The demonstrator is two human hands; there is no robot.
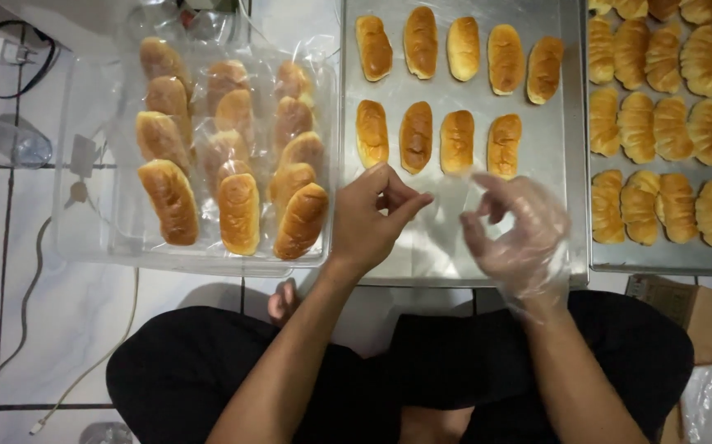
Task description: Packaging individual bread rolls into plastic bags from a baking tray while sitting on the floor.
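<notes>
Your left hand (370, 215) and gloved right hand (516, 238) pinch a thin clear bag (446, 205) between their fingers. Pull unevenly and the film may tear or slip free, brushing the buns (436, 140) on the steel tray (537, 156).

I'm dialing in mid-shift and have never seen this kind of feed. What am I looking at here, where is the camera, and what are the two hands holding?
There is no machine here: a person sits cross-legged on a white tiled floor, and the one camera is worn on their head, looking down at their own hands. The bare left hand and the right hand in a clear plastic glove are raised close together, pinching a thin transparent plastic bag between them. Whether the bag is open is hard to tell. Behind the hands lies a flat metal baking tray with nine golden oblong bread rolls in two rows. To the left is a clear plastic tub of similar rolls already wrapped in clear bags. To the right, a second metal tray holds ridged golden pastries.
</notes>
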